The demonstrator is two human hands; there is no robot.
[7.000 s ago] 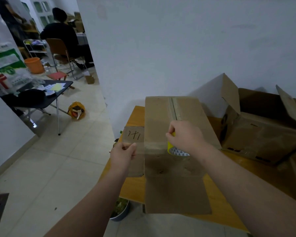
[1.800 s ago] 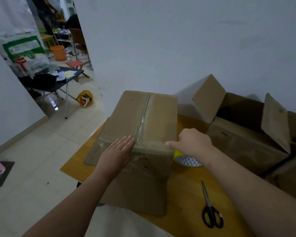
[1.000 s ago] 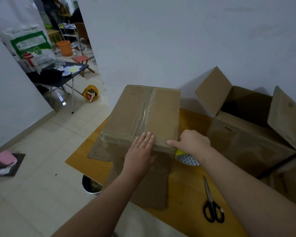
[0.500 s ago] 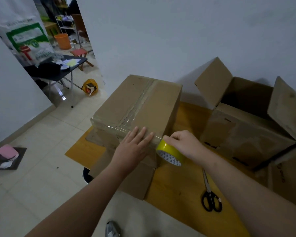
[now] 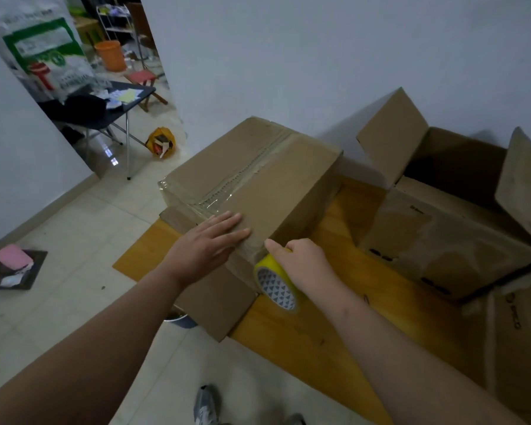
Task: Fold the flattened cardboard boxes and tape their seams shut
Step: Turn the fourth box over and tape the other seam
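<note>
Both hands work on the closed brown cardboard box (image 5: 252, 179): left hand (image 5: 207, 243) presses flat with straight fingers, right hand (image 5: 301, 262) grips the yellow tape roll (image 5: 275, 282).

Left hand (image 5: 209, 240) flat, right hand (image 5: 304, 262) curled

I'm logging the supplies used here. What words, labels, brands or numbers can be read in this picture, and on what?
No text reads clearly enough to quote.
white sack: green-framed label and red mark, print too blurred.
open box: small dark mark near its top edge, too small.
far-right box: sideways dark logo print, letters not legible.
tape roll: triangle pattern only, no words.
</note>
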